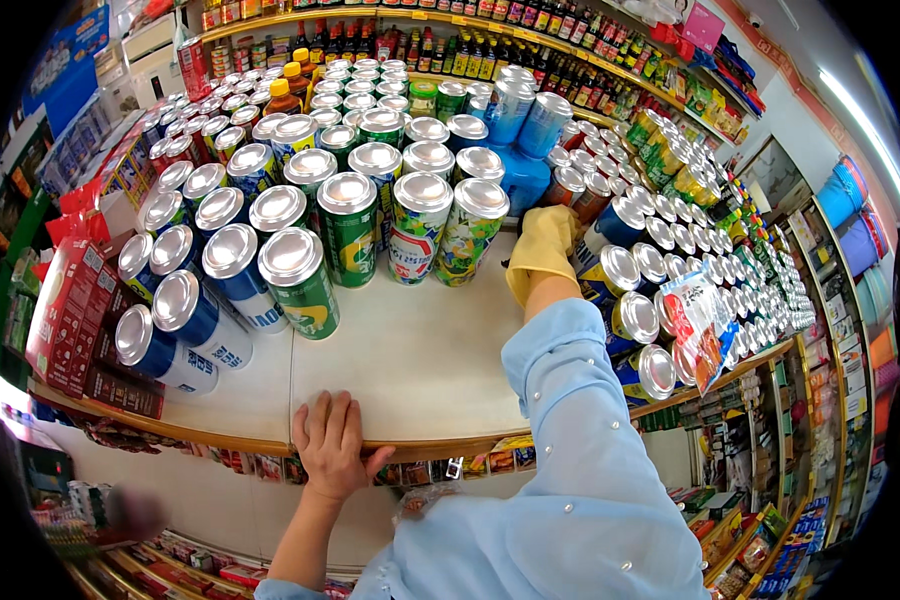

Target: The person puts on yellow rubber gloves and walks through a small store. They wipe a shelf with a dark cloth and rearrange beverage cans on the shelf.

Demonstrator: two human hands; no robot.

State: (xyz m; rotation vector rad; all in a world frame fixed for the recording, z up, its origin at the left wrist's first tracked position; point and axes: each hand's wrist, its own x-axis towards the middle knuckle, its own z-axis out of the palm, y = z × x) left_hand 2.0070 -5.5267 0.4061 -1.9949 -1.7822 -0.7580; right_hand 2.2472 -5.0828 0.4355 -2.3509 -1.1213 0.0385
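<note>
My left hand [333,447] rests on the front edge of the white shelf top [400,370], its fingers stretched out flat and holding nothing. My right arm reaches forward to a yellow cloth [545,245] on the shelf surface. The cloth covers my right hand, so its fingers are hidden. Just beyond the cloth stands a blue plastic-looking block [518,180] with blue cans [510,108] on it. A green can [300,283], a patterned can [470,230] and several other tall cans stand left of the cloth. Rows of cans [620,265] lie or stand to its right.
Blue-and-white cans [205,320] and a red carton [70,315] occupy the left end. A colourful packet [695,325] lies on the right-hand cans. Wall shelves with bottles [470,55] run across the back. Lower shelves with goods [750,540] stand at the right.
</note>
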